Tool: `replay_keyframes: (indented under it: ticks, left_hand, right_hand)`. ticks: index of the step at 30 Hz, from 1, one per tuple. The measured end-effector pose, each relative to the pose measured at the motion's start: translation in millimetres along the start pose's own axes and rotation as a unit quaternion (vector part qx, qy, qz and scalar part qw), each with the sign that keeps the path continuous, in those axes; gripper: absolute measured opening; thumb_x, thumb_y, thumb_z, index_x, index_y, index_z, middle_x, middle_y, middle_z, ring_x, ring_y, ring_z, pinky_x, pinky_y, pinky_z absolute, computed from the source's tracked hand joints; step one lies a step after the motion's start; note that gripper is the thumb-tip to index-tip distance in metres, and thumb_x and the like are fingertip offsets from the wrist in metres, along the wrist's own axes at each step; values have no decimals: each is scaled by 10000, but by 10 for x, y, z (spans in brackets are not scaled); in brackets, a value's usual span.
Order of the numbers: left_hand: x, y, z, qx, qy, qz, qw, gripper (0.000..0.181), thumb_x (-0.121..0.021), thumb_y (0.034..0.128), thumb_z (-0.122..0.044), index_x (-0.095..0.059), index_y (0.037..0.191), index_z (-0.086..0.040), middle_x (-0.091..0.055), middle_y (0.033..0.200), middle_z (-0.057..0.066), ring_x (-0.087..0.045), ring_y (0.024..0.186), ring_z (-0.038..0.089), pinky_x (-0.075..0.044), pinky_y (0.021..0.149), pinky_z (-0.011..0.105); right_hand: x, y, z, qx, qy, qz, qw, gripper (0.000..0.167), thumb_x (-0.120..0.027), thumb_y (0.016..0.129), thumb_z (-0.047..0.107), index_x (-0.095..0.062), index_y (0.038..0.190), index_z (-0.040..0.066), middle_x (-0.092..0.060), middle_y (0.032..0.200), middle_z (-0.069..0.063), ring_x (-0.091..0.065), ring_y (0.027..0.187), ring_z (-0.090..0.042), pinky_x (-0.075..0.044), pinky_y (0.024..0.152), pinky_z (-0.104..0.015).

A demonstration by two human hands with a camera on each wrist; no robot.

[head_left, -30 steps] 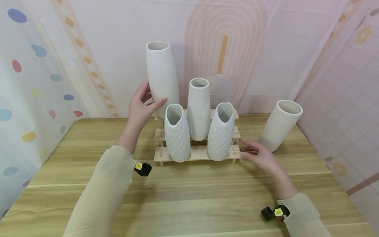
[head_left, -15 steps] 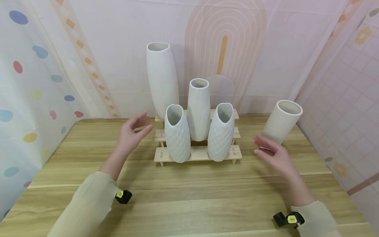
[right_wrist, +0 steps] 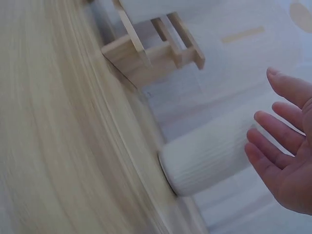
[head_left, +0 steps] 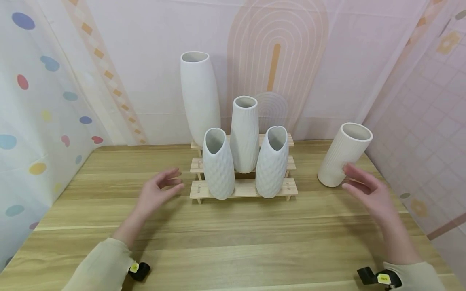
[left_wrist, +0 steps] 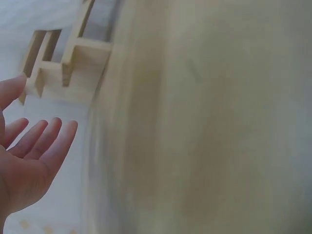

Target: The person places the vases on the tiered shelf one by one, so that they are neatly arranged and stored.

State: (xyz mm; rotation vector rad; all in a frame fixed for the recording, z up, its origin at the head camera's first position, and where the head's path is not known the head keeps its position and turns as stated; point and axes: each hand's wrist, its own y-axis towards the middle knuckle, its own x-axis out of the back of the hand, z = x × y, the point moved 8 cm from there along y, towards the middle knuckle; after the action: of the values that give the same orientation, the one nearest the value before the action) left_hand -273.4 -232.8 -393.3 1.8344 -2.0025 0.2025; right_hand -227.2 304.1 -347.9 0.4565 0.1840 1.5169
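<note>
A tiered wooden stand point(head_left: 244, 188) bears several white vases. The tallest vase point(head_left: 201, 101) is on the back tier at the left, and a slim vase point(head_left: 245, 137) stands on the middle tier. Two textured vases, a left one point(head_left: 219, 171) and a right one point(head_left: 271, 169), stand on the front tier. A ribbed vase point(head_left: 338, 155) stands on the table right of the stand. My left hand point(head_left: 156, 192) is left of the stand with relaxed fingers, holding nothing. My right hand point(head_left: 373, 196), fingers loosely spread, is close to the ribbed vase; contact cannot be told.
The wood-grain table point(head_left: 233, 238) spreads in front of the stand. A patterned cloth backdrop point(head_left: 145, 60) rises behind it and along both sides. Each sleeve carries a wrist camera, such as the left one point(head_left: 140, 271).
My left hand has let go of the tallest vase and drawn back toward me and to the left. My right hand has moved from the stand's right end to the ribbed vase's right.
</note>
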Motion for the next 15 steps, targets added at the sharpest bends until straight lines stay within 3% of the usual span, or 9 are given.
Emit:
replay_keyframes:
  ticks: [5, 10, 12, 15]
  left_hand:
    - [-144, -47, 20, 138, -58, 281, 9995, 658, -781, 872, -142, -472, 1422, 46, -545, 1369, 244, -594, 1165, 382, -527, 840, 191]
    - [-262, -44, 0, 188, 29, 477, 9987, 669, -802, 849, -145, -495, 1416, 34, -568, 1357, 216, -606, 1161, 355, -497, 854, 174]
    - [-306, -30, 13, 233, 100, 535, 9982, 683, -817, 834, -158, -506, 1414, 25, -584, 1342, 204, -609, 1153, 347, -495, 851, 184]
    - [-364, -3, 44, 341, 153, 594, 9975, 700, -833, 816, -169, -514, 1410, 23, -602, 1310, 206, -607, 1140, 341, -494, 846, 197]
  right_hand:
    - [212, -52, 0, -316, -569, -370, 9972, 551, -654, 898, -101, -594, 1380, 158, -646, 1160, 211, -609, 1005, 62, -471, 819, -71]
    - [369, -55, -25, -611, -1219, -620, 9887, 593, -678, 916, -18, -512, 1451, 176, -573, 1164, 254, -551, 1023, 92, -447, 815, -48]
    - [409, -41, -50, -735, -1495, -653, 9839, 634, -688, 925, 36, -445, 1498, 158, -538, 1233, 211, -515, 1055, 82, -435, 821, -43]
    - [432, 1, -107, -928, -1793, -576, 9777, 730, -688, 940, 104, -307, 1562, 137, -464, 1443, 29, -466, 1182, 7, -414, 862, -43]
